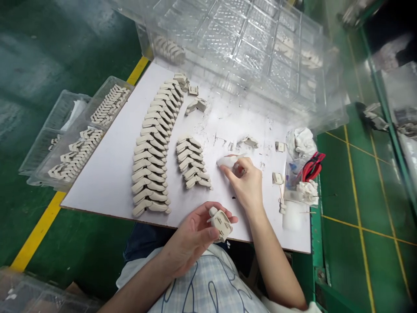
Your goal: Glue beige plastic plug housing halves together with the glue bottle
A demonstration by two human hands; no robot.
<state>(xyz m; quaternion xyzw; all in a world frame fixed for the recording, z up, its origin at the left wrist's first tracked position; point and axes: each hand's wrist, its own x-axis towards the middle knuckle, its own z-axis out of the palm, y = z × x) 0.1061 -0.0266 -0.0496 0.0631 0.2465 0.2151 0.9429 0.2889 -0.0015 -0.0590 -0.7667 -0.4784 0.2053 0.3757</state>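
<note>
My left hand (198, 232) is closed around a beige plastic part (222, 226) near the table's front edge. The face of that part turned to me has slots and a raised rim. Farther up, my right hand (246, 180) pinches a soft-looking white piece (228, 161), cloth or sponge, against the tabletop. Left of it lies a short row of beige angled parts (192, 163), nested one against another. A much longer curved row of the same parts (151, 152) runs along the table's left side. One loose angled part (249, 141) rests just beyond my right hand.
Clear plastic compartment trays (241, 48) cover the table's far side. More beige parts fill a clear tray (78, 130) at the left edge. At right sit crumpled white cloths (302, 141), a red-and-black strap (312, 166), a white block (291, 216) and small beige pieces (277, 178).
</note>
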